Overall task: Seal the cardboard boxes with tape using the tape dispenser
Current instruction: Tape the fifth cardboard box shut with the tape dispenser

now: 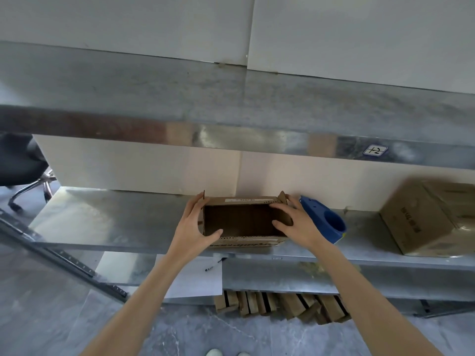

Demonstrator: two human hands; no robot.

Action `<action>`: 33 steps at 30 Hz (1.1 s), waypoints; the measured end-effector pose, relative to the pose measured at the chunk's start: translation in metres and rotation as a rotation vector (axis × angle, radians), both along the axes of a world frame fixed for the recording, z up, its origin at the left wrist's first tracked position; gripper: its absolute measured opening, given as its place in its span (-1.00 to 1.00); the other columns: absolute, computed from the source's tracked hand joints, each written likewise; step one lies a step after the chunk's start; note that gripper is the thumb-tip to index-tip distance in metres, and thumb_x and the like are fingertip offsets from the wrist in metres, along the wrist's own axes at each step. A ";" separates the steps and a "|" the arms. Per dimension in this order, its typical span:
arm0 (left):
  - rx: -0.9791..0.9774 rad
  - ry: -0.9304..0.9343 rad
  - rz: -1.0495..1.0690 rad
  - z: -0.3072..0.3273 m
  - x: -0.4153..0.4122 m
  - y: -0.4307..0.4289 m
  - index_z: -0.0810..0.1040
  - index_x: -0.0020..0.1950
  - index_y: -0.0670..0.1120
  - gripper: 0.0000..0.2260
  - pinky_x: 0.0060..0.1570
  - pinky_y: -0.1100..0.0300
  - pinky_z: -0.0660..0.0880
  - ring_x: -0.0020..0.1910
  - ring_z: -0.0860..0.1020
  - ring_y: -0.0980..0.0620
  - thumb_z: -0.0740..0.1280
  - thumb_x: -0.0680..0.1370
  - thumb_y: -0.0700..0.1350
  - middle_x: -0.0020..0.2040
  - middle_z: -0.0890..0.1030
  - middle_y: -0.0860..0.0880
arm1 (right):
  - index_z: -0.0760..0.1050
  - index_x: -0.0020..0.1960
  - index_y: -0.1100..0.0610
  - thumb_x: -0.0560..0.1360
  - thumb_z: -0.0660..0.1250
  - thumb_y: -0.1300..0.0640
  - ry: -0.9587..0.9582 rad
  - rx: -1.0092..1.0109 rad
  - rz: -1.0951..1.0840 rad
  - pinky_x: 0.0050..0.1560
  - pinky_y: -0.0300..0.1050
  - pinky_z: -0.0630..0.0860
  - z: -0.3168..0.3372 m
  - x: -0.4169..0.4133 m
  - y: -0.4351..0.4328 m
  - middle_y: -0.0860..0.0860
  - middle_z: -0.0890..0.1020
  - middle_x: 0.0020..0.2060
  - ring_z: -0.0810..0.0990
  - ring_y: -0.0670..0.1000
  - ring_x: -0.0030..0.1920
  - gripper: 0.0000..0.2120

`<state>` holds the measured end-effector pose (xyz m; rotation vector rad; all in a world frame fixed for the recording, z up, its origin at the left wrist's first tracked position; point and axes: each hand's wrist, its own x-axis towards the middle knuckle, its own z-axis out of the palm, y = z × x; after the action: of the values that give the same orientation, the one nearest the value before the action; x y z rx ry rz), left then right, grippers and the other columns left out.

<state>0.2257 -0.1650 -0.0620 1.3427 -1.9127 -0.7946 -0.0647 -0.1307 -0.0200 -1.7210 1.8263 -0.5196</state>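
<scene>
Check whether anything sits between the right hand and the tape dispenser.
Nothing visible does. The blue tape dispenser lies on the shelf directly beside the open box, just past the right hand, which grips the box's right end; the left hand grips its left end.

A small white sticker (375,150) on the front edge of the upper metal shelf (231,138) bears a handwritten mark, apparently "+2". Dark print on the open cardboard box (246,240) and on the closed box (421,222) is too blurred to read.
</scene>
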 end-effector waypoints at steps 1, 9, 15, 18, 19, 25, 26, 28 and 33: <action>-0.003 -0.005 -0.017 0.000 0.001 0.000 0.29 0.49 0.12 -0.26 0.32 0.03 0.49 0.42 0.31 0.20 0.57 0.39 0.02 0.52 0.14 0.25 | 0.44 0.39 -0.11 0.58 0.36 0.06 -0.002 -0.015 -0.006 0.29 -0.30 0.14 0.000 0.000 0.001 -0.07 0.08 0.58 0.19 -0.02 0.53 -0.61; 0.045 -0.010 -0.117 -0.002 0.009 -0.003 0.21 0.50 0.22 -0.15 0.35 -0.02 0.47 0.44 0.29 0.19 0.60 0.33 0.12 0.52 0.05 0.32 | 0.41 0.37 -0.17 0.59 0.30 -0.09 0.082 -0.022 -0.013 0.08 -0.10 0.41 0.003 -0.001 0.001 -0.17 0.06 0.56 0.39 -0.01 0.37 -0.65; 0.078 -0.006 -0.126 -0.001 0.008 -0.005 0.18 0.53 0.20 -0.08 0.36 0.15 0.40 0.43 0.20 0.28 0.62 0.30 0.14 0.50 -0.02 0.41 | 0.34 0.41 -0.19 0.60 0.26 -0.12 0.088 -0.033 -0.008 -0.02 -0.15 0.44 -0.003 -0.008 -0.016 -0.08 0.18 0.46 0.42 0.01 0.32 -0.61; 0.089 -0.008 -0.140 0.000 0.009 -0.004 0.16 0.54 0.19 -0.07 0.31 0.23 0.39 0.44 0.21 0.27 0.62 0.31 0.14 0.51 -0.01 0.39 | 0.30 0.45 -0.21 0.61 0.23 -0.14 0.014 -0.022 -0.057 0.03 -0.16 0.47 -0.005 -0.009 -0.025 -0.04 0.24 0.40 0.45 0.05 0.24 -0.58; 0.088 -0.008 -0.152 0.000 0.009 -0.004 0.16 0.54 0.21 -0.07 0.31 0.23 0.40 0.45 0.22 0.26 0.62 0.31 0.13 0.52 0.00 0.38 | 0.28 0.47 -0.22 0.61 0.23 -0.15 -0.017 -0.025 -0.080 0.05 -0.16 0.48 -0.005 -0.008 -0.027 -0.03 0.26 0.37 0.46 0.06 0.22 -0.57; 0.168 -0.061 -0.202 -0.003 0.007 -0.007 0.19 0.46 0.31 -0.23 0.36 0.03 0.45 0.34 0.39 0.23 0.53 0.37 0.24 0.35 0.37 0.31 | 0.25 0.49 -0.23 0.63 0.15 -0.18 -0.128 0.018 -0.104 0.33 -0.02 0.40 -0.009 0.005 -0.035 -0.03 0.27 0.42 0.41 0.06 0.36 -0.57; 0.201 -0.059 -0.208 -0.002 0.005 -0.007 0.22 0.48 0.28 -0.26 0.37 0.00 0.44 0.34 0.41 0.21 0.48 0.39 0.29 0.34 0.42 0.29 | 0.21 0.49 -0.27 0.63 0.13 -0.21 -0.166 0.045 -0.090 0.38 0.01 0.37 -0.012 0.006 -0.033 -0.03 0.29 0.43 0.40 0.05 0.38 -0.56; 0.290 -0.037 -0.204 -0.001 0.003 -0.008 0.24 0.52 0.21 -0.23 0.41 -0.03 0.39 0.38 0.40 0.14 0.36 0.39 0.44 0.43 0.43 0.19 | 0.15 0.50 -0.33 0.62 0.08 -0.25 -0.258 0.107 -0.060 0.42 -0.01 0.32 -0.014 0.007 -0.027 -0.03 0.37 0.43 0.37 0.07 0.42 -0.55; 0.251 -0.057 -0.118 -0.010 0.003 -0.011 0.34 0.44 0.13 -0.35 0.36 -0.01 0.44 0.34 0.46 0.09 0.46 0.43 0.27 0.36 0.49 0.13 | 0.12 0.55 -0.22 0.60 0.17 -0.24 -0.273 0.202 0.002 0.18 -0.24 0.37 -0.008 0.001 -0.020 -0.04 0.50 0.31 0.43 0.00 0.34 -0.44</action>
<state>0.2291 -0.1761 -0.0716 1.4216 -2.0024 -1.0956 -0.0637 -0.1512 -0.0282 -1.4407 1.6235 -0.5221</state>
